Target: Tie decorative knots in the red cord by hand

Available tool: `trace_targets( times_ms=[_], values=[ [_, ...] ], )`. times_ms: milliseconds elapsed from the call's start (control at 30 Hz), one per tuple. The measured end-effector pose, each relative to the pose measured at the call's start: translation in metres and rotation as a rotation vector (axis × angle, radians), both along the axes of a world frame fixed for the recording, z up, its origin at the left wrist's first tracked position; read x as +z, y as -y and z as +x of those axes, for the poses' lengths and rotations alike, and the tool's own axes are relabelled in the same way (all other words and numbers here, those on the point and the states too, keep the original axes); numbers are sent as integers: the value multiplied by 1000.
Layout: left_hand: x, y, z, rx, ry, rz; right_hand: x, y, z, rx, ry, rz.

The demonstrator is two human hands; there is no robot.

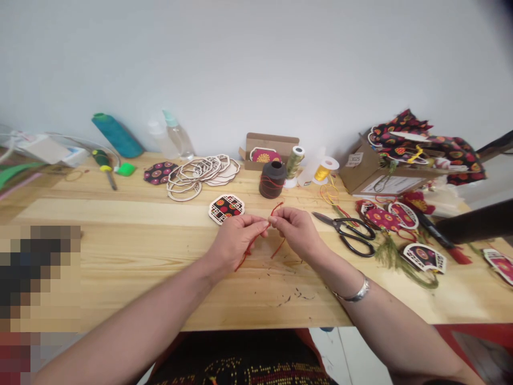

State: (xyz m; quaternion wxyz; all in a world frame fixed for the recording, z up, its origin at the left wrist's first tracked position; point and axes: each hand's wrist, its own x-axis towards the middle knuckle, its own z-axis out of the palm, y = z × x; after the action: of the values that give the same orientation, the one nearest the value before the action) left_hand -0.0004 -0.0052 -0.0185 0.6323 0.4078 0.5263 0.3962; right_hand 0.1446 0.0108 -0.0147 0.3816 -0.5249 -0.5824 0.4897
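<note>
A thin red cord [278, 248] runs between my two hands above the table's front half. My left hand [239, 238] pinches it between thumb and fingertips, and a length hangs down beside the palm. Close against those fingertips, my right hand [294, 227] pinches the cord too; one end sticks up above it and another dangles below. Whether a knot lies between the fingertips cannot be made out. Just behind my left hand lies an octagonal pendant [226, 209] with a pale frame and black patterned fabric. Black-handled scissors [348, 231] lie right of my right hand.
Stacked wooden frames [204, 174] lie at the back, near a dark spool [273, 181] and a yellow thread spool [325, 170]. A cardboard box [360, 168] of fabric stands back right. Finished-looking tasselled pendants [424, 258] lie right. A screwdriver [105, 167] lies left.
</note>
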Motion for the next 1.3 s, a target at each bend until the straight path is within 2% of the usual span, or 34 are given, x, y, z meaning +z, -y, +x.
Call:
trace_targets(
  times_ms=[367, 533, 600, 700, 767, 867, 1033, 1167, 1233, 1300],
  values=[
    [6, -2, -5, -43, 149, -14, 0, -4, 6, -18, 148, 154],
    [6, -1, -5, -114, 193, -19, 0, -3, 6, -52, 220, 237],
    [5, 0, -4, -139, 119, 10, 0, -4, 6, -61, 219, 241],
    [3, 1, -3, -168, -120, 141, 1, -4, 7, -59, 169, 216],
    [1, 2, -2, -165, -278, 258, 1, -4, 7, -39, 89, 149],
    [-3, 2, -1, -126, -415, 418, 2, -3, 6, 4, -89, -12],
    [-7, 2, -1, -166, -498, 492, 3, 1, 3, 51, -356, -185],
    [-8, 3, -1, -196, -489, 510, 3, 1, 2, 61, -407, -211],
    [-9, 4, -1, -172, -489, 559, 4, 1, 2, 55, -406, -204],
    [-7, 5, -2, -73, -540, 642, 5, 0, 3, 50, -392, -193]
  ],
)
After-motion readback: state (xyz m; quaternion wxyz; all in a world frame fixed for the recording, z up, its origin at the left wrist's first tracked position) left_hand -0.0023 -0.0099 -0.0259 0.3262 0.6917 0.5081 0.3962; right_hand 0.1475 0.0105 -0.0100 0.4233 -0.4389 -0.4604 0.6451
